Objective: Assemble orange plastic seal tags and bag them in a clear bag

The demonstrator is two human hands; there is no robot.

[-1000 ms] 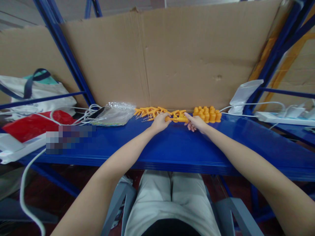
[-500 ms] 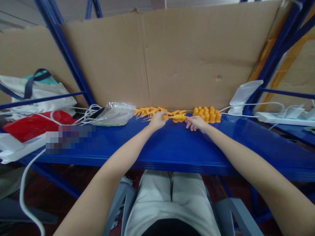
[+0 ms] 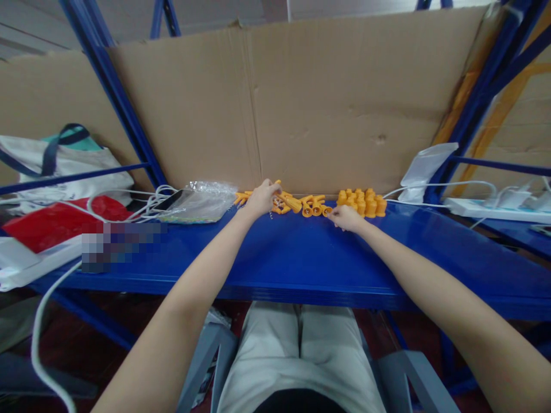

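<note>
My left hand [image 3: 262,198] is closed over a row of orange plastic pieces at the back of the blue table. A slim orange piece [image 3: 278,182] sticks out at its fingertips, and a thicker cone-shaped orange piece [image 3: 291,202] lies just right of them. Further right, several branched orange pieces [image 3: 317,205] lie with round hollow ends facing me. My right hand [image 3: 346,218] has its fingers pinched together at the rightmost round end [image 3: 327,211]; anything between them is too small to tell. Short metal chains [image 3: 271,215] show under my left hand.
Several upright orange pieces [image 3: 364,202] stand in a block behind my right hand. A clear plastic bag [image 3: 200,202] lies left on the blue table [image 3: 301,258]. White cables, a red bag [image 3: 64,221] and a power strip [image 3: 499,207] flank the workspace; cardboard [image 3: 322,103] closes the back.
My left hand has moved left and slightly up over the pile, off the orange piece between both hands. The round-ended pieces now show in a row. My right hand stays nearly in place.
</note>
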